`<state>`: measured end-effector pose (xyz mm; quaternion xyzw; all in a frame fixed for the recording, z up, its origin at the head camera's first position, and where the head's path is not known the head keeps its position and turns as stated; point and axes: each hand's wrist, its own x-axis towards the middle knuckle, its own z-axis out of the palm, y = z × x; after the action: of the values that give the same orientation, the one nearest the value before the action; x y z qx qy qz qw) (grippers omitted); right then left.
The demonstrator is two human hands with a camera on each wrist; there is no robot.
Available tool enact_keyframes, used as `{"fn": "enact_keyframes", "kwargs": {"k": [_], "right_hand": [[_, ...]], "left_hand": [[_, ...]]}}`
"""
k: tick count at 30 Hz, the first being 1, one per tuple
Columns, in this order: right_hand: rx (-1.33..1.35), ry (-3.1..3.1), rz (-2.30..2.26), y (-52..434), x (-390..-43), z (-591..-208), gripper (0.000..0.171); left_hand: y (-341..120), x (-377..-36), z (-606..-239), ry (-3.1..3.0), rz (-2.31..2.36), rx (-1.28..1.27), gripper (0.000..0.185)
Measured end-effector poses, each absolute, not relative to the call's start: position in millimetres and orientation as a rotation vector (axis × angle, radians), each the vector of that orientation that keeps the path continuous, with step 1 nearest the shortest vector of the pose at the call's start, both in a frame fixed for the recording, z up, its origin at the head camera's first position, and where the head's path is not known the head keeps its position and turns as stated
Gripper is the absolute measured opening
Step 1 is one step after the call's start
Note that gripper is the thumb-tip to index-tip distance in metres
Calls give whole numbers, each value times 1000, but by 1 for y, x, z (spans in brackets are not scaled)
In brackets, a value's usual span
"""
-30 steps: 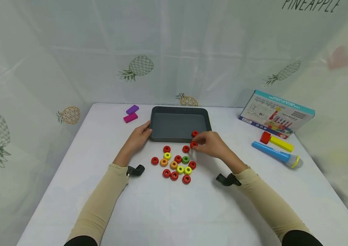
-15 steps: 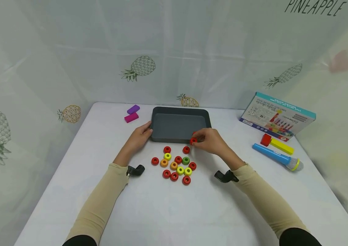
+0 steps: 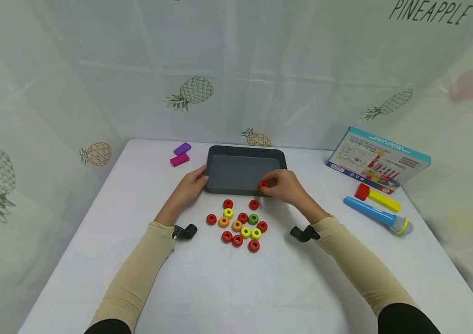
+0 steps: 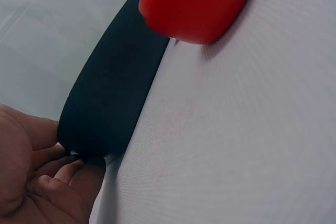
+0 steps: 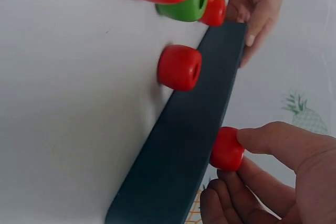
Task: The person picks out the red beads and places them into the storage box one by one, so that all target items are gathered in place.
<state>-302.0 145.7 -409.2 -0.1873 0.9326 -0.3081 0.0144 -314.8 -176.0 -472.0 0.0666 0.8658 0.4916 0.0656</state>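
Note:
My left hand (image 3: 190, 187) grips the left edge of a dark grey tray (image 3: 240, 190), with fingers curled against its corner in the left wrist view. Between thumb and fingers, my right hand (image 3: 285, 186) pinches a red bead (image 3: 263, 185) with a hole through it. That bead is at the tray's near rim, toward the right; the right wrist view shows it just past the tray wall (image 5: 184, 129). In front of the tray lie several loose beads: red ones such as the red bead (image 3: 254, 204), a green bead (image 3: 253, 219), yellow beads (image 3: 245, 232) and orange beads (image 3: 223, 221).
Purple and magenta blocks (image 3: 179, 160) lie left of the tray. On the right are a printed box (image 3: 380, 160), a red block (image 3: 362, 191), a yellow block (image 3: 384, 200) and a blue toy microphone (image 3: 374, 214). A pineapple-print curtain (image 3: 303, 69) hangs behind the white table (image 3: 219, 287).
My right hand has lifted the red bead from in front of the tray up to its near rim. The red bead seen inside the tray earlier is now hidden. My left hand stays put.

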Motion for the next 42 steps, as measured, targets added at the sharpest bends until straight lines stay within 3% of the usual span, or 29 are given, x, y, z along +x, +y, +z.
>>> {"fn": "enact_keyframes", "kwargs": {"k": [42], "right_hand": [[-329, 2926, -965, 144, -358, -431, 31]], "left_hand": [[-174, -314, -470, 2596, 1502, 181, 56]]}}
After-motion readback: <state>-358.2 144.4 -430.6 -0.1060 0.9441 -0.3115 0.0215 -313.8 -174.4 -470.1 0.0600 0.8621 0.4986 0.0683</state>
